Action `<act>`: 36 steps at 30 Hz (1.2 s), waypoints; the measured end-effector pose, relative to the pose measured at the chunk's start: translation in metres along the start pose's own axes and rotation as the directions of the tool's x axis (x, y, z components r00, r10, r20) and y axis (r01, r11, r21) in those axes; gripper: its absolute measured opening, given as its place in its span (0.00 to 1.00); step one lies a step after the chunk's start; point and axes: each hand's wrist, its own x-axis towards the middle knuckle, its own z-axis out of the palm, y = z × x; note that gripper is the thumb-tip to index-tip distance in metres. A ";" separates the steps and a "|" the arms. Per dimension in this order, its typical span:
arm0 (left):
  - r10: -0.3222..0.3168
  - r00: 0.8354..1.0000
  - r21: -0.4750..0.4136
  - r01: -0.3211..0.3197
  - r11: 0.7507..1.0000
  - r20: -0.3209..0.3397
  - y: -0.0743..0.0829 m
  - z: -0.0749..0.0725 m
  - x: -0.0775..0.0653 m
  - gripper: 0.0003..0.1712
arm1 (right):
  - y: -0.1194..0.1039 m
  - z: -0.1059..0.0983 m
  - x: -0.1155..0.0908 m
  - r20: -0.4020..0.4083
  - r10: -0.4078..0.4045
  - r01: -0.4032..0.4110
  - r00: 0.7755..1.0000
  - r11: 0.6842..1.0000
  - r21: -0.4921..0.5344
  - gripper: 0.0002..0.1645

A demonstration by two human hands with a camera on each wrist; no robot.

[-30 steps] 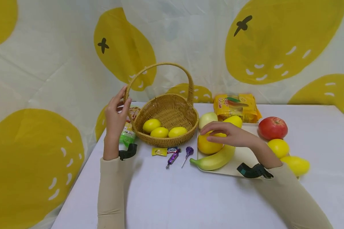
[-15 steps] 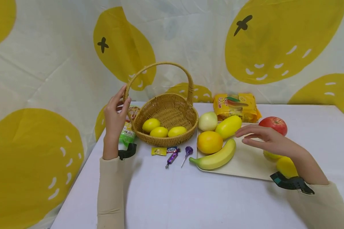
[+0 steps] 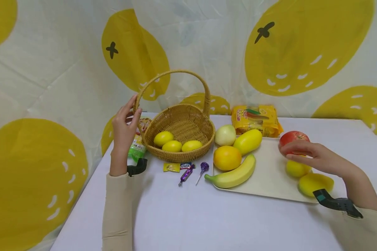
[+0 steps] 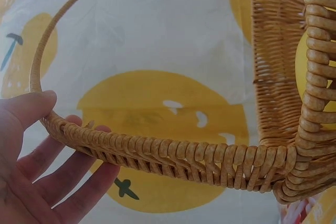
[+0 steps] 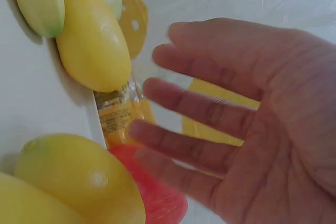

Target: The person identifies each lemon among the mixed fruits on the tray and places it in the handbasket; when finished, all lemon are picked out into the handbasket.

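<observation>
My left hand [image 3: 123,132] holds one side of the wicker basket's handle [image 4: 157,148], thumb on one face and fingers on the other. Three lemons [image 3: 172,146] lie in the basket [image 3: 188,120]. My right hand [image 3: 325,158] is above the right end of a cream tray [image 3: 267,183], fingers extended and nothing held. Below and beside it are a red round fruit [image 3: 289,138], a lemon [image 3: 296,169] and a larger yellow fruit [image 3: 315,184]. At the tray's left end sit a banana [image 3: 234,177], an orange [image 3: 227,158], a mango-like yellow fruit [image 3: 248,142] and a pale round fruit [image 3: 225,135].
Behind the tray leans a yellow snack bag [image 3: 256,120]. In front of the basket lie a purple lollipop [image 3: 204,167], a purple wrapped candy [image 3: 186,175] and a yellow wrapped candy [image 3: 171,167]. Green packaging [image 3: 136,150] shows left of the basket. A patterned curtain hangs behind the table.
My right hand has moved from over the orange at the tray's left to the red fruit and lemon at its right. My left hand stays on the basket handle.
</observation>
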 end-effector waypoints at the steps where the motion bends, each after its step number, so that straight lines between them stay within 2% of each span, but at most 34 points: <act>1: -0.001 1.000 0.004 0.001 1.000 0.003 -0.001 -0.001 0.000 0.26 | 0.001 0.001 0.000 0.020 0.022 -0.022 1.000 1.000 -0.002 0.15; 5: 0.000 1.000 0.017 0.000 1.000 0.004 -0.002 -0.004 -0.001 0.26 | 0.004 0.000 0.000 0.097 0.103 -0.101 0.990 0.994 -0.029 0.17; 12: 0.001 1.000 0.016 -0.001 1.000 -0.003 0.001 -0.004 0.002 0.26 | 0.011 -0.002 -0.001 0.177 0.101 -0.096 0.979 0.995 -0.037 0.22; 18: 0.002 1.000 0.026 -0.002 1.000 0.003 0.001 -0.002 0.003 0.26 | 0.014 0.002 0.000 0.264 0.125 -0.117 0.956 0.992 -0.045 0.30; 21: -0.002 1.000 0.022 0.002 1.000 0.006 0.001 -0.002 0.002 0.26 | 0.014 0.005 0.001 0.294 0.148 -0.143 0.944 0.989 -0.037 0.32; 26: 0.000 1.000 0.015 0.000 1.000 0.004 0.001 -0.001 0.003 0.26 | 0.014 0.007 0.001 0.317 0.186 -0.178 0.930 0.983 -0.056 0.32; 36: -0.007 1.000 0.024 0.007 1.000 0.005 0.001 -0.001 0.001 0.26 | 0.010 0.007 0.001 0.285 0.148 -0.135 0.947 0.989 -0.065 0.33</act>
